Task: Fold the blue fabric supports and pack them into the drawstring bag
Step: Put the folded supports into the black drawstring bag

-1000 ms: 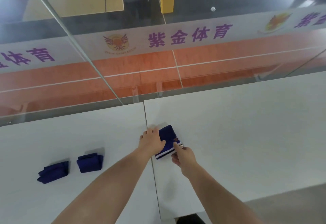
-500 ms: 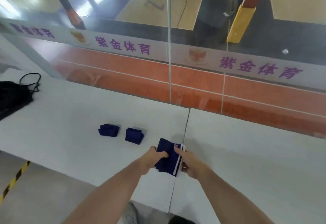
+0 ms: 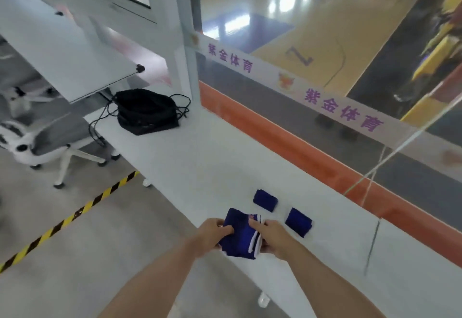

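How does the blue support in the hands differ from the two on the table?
The held support is gripped by the left hand and right hand; the two folded supports lie untouched on the table. The held one looks bigger and shows white stripes; those show none. All are dark blue fabric.

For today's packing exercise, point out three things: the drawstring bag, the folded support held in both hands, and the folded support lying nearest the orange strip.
Drawstring bag point(image 3: 147, 111), head view: middle of its black body.
Held support point(image 3: 241, 236), head view: blue panel between the hands.
Far folded support point(image 3: 265, 200), head view: its top face.
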`<state>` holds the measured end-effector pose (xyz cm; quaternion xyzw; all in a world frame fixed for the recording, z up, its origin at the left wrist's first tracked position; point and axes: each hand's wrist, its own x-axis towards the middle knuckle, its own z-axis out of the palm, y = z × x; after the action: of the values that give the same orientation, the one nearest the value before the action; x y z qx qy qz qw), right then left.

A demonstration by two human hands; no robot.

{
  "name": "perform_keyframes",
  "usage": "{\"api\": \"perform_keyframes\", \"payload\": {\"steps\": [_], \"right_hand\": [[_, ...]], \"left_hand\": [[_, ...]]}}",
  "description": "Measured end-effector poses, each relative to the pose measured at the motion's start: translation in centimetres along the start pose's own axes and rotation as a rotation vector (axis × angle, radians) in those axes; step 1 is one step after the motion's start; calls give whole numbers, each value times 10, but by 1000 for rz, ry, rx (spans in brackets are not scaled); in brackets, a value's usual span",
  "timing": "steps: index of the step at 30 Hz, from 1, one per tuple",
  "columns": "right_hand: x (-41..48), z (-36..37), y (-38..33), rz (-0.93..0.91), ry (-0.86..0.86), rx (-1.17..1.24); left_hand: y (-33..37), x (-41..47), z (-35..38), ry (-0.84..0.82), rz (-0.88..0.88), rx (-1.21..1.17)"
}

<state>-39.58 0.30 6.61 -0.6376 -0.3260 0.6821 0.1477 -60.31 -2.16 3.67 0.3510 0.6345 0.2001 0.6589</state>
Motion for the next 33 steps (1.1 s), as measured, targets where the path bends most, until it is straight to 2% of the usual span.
{"api": "perform_keyframes", "payload": {"steps": [6, 12, 17, 23, 28, 33], "right_hand": [[26, 159, -70, -85, -101, -210], [51, 256, -134, -143, -124, -270], [93, 303, -178, -151, -158, -175], [165, 343, -240, -7, -278, -167], [224, 365, -317, -9, -221, -147], [278, 387, -393, -130, -186, -123]], "left_hand": [[-37, -35, -172, 73, -50, -161], [-24, -59, -269, 149, -19, -294], [0, -42, -327, 264, 13, -324], [49, 22, -401, 425, 38, -269], [109, 71, -463, 451, -2, -192], [163, 128, -536, 429, 71, -30]]}}
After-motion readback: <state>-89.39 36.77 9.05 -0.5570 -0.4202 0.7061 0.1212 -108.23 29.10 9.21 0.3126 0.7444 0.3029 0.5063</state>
